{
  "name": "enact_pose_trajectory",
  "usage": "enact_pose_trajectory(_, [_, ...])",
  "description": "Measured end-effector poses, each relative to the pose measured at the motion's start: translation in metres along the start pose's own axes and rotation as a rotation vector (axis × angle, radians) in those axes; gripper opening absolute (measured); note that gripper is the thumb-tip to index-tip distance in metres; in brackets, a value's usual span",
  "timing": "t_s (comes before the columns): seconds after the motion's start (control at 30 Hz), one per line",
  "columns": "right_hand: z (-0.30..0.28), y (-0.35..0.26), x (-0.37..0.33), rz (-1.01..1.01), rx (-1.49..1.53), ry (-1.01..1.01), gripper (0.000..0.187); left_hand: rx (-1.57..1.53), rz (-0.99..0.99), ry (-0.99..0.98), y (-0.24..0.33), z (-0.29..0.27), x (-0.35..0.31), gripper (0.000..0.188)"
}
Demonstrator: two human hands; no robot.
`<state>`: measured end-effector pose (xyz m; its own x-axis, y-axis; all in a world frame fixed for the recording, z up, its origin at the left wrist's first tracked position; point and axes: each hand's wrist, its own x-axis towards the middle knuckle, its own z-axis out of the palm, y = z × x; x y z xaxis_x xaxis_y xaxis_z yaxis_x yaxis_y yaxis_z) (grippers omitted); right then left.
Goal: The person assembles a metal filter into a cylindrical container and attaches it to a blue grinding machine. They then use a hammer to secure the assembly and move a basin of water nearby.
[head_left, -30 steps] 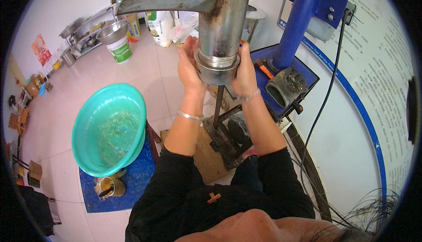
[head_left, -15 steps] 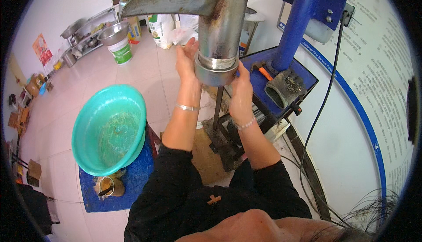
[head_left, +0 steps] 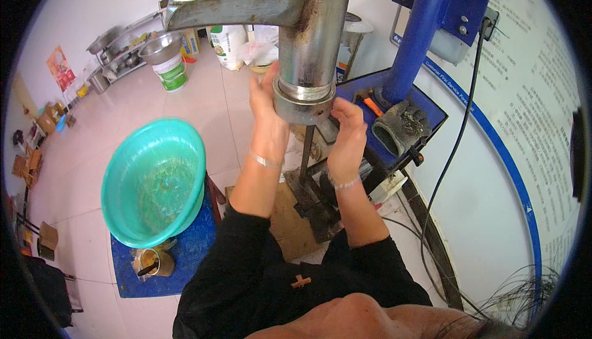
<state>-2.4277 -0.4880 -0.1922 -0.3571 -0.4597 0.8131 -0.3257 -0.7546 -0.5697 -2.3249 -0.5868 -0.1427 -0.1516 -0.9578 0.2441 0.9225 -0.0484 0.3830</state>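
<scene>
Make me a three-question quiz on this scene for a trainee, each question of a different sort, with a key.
1. Multiple choice: What colour is the slim item beside the grey glove?
a) green
b) orange
c) white

2. True or false: The green basin is on the person's left side.

3. Fill in the missing word: The left hand is against the round metal ____ at the lower end of the upright tube.

Key:
1. b
2. True
3. ring
</scene>
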Motion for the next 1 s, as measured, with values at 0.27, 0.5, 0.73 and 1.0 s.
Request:
enact_pose_trajectory(0.27, [0.037,-0.025,0.032,0.369,0.23,0.037,0.055,0.457,0.439,-0.064,0.0,0.007,-0.02,0.052])
enact_pose_trajectory(0.5, [0.02,0.017,0.021,0.053,-0.039,0.05,0.053,0.289,0.424,-0.016,-0.008,0.017,-0.035,0.052])
enact_pose_trajectory(0.73, [0.033,-0.023,0.013,0.206,-0.079,0.069,0.042,0.378,0.208,0.029,0.011,0.009,-0.005,0.054])
enact_pose_trajectory(1.0, [0.031,-0.006,0.051,0.618,0.782,0.06,0.045,0.527,0.534,-0.01,-0.013,0.015,-0.041,0.054])
